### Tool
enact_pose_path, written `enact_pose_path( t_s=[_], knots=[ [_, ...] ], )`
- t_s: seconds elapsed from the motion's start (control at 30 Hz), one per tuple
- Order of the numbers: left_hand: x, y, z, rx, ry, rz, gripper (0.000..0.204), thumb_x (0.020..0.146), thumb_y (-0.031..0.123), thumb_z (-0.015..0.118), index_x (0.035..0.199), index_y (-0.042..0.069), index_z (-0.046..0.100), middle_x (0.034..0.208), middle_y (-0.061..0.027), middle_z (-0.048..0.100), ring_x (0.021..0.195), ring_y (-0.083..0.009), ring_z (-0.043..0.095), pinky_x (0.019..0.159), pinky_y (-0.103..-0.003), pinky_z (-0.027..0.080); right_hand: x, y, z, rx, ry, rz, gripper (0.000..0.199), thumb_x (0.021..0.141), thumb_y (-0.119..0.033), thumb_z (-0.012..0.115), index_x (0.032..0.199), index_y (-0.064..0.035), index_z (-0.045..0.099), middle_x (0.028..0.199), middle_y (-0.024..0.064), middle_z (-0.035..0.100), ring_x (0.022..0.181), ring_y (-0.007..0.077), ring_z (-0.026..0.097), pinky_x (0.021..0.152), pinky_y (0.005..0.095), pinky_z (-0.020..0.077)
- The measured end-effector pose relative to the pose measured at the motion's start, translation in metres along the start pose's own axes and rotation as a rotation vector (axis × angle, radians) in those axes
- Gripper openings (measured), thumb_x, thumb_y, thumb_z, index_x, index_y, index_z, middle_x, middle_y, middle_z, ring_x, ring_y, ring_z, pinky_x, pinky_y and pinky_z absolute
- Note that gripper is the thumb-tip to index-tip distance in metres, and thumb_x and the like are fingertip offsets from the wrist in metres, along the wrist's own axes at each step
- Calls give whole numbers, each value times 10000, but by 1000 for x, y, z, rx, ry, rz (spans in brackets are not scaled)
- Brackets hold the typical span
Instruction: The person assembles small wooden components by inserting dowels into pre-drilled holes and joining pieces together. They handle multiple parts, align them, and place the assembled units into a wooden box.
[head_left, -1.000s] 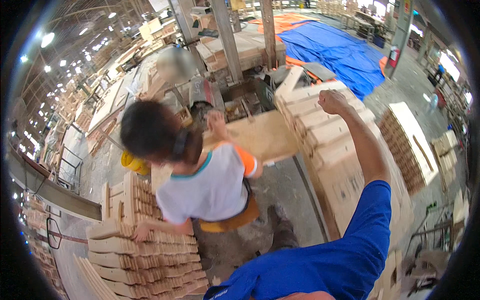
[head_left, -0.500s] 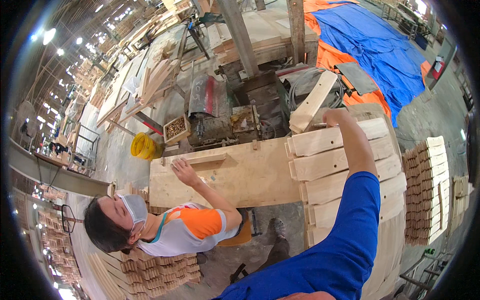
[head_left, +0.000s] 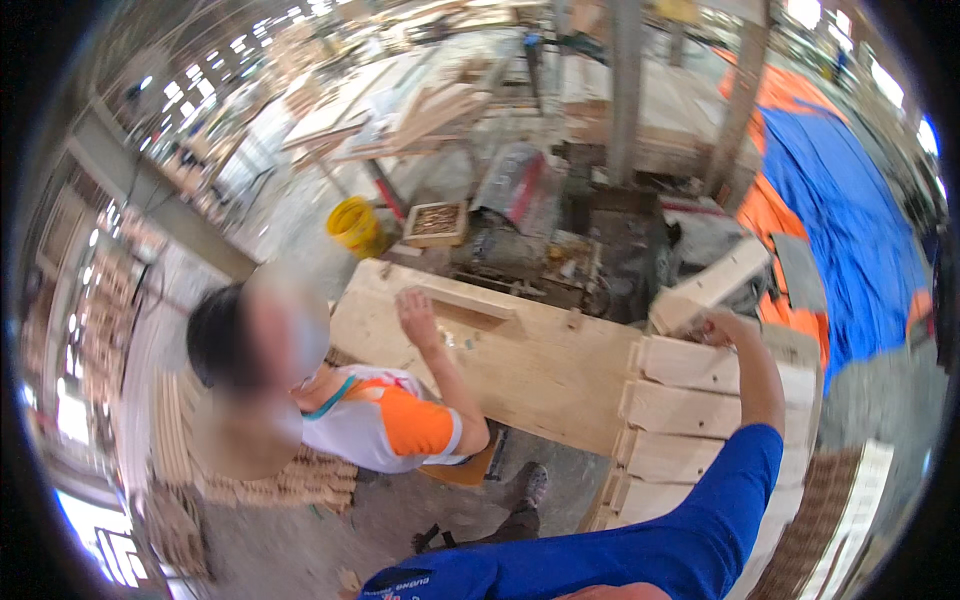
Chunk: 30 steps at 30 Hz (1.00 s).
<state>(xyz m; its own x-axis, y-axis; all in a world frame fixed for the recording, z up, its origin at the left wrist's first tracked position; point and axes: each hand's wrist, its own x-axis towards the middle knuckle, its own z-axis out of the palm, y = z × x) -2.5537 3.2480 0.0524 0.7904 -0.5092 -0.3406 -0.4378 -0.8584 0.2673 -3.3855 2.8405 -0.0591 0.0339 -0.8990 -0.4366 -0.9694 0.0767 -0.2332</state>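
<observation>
My right arm in a blue sleeve reaches out to the right. At its end my right hand point(head_left: 722, 327) is bent down at the far end of a stack of pale wooden slats point(head_left: 680, 411). Close beside its fingers lies a thick wooden piece point(head_left: 712, 285), set at a slant. Blur and the angle hide whether the fingers grip anything. My left hand is out of view. To the left, a masked co-worker's hand point(head_left: 417, 318) is raised by a wooden strip point(head_left: 465, 301) on a plywood board point(head_left: 530, 365).
Behind the board stands a greasy machine point(head_left: 520, 255). A yellow bucket point(head_left: 356, 228) and a box of small brown pieces point(head_left: 437, 222) are at its left. Blue sheeting point(head_left: 850, 200) covers floor at the far right. More stacked slats point(head_left: 845, 525) stand at the near right.
The view has swung, so the board, machine and sheeting sit further right. My right hand stays by the slanted piece. The co-worker's hand has turned more upright near the strip.
</observation>
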Motion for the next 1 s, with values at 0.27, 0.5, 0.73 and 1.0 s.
enact_pose_path(
  t_s=[0.27, 0.5, 0.73, 1.0],
  knots=[
    [-21, -38, -17, 9, 39, -258, 531, 682, 356, 899, 1021, -31, 769, 994, -240, 781, 961, -369, 770, 836, -471, 606, -26, -41, -10, -393, -24, -184, 271, 865, -255, 675, 1112, -146, 700, 1146, 189, 751, 1065, 431, 712, 898, 516, 574],
    [-8, -62, -6, 67, -5, -291, 567, 693, 374, 883, 1069, -34, 768, 1043, -238, 782, 1021, -389, 756, 891, -478, 599, -74, -38, -48, -399, 178, 112, 451, 922, -195, 662, 1344, -41, 617, 1201, 257, 724, 1133, 423, 701, 948, 521, 562],
    [-6, -78, -30, -13, -36, -373, 572, 718, 377, 860, 1182, 64, 746, 1132, -207, 773, 1100, -373, 734, 933, -482, 580, -119, -16, -36, -136, 1020, 114, 287, 1018, -199, 582, 1219, 6, 595, 1088, 276, 701, 1017, 465, 682, 848, 542, 527],
    [63, -116, -27, 165, -54, 98, 489, 800, 423, 725, 1147, 79, 746, 1126, -211, 761, 1077, -381, 727, 917, -494, 577, -332, -73, -110, 318, 1521, 162, 213, 1050, -220, 632, 1184, -60, 588, 977, 119, 658, 817, 271, 634, 685, 379, 550]
  ],
)
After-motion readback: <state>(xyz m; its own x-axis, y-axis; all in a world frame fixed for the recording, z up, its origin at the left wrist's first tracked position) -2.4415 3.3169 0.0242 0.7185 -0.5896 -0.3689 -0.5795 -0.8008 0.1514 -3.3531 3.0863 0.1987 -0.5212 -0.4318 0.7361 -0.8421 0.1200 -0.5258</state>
